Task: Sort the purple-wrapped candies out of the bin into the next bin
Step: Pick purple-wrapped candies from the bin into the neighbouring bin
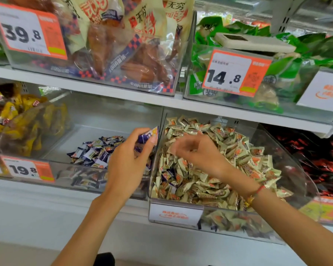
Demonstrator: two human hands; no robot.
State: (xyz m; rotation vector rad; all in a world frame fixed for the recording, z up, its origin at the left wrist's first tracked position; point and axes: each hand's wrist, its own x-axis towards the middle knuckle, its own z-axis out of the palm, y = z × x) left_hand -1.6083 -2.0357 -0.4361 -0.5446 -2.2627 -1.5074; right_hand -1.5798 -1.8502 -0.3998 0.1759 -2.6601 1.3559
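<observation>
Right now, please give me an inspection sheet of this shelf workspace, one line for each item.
Surface: white shelf, clear bins.
Job's things: purple candy held by left hand above purple bin; some purple strays lie among the beige candies in the beige bin.
Clutter: price tags 19.8, 14.8.
Grippers: right hand blurred over the beige candies.
Cables: nothing seen.
Surroundings: yellow snacks, green packs.

Upper left price tag (28, 31): read 39.8
Upper right price tag (236, 72): read 14.8
Lower left price tag (28, 169): read 19.8
Snack bags (142, 16): bore 无穷
</observation>
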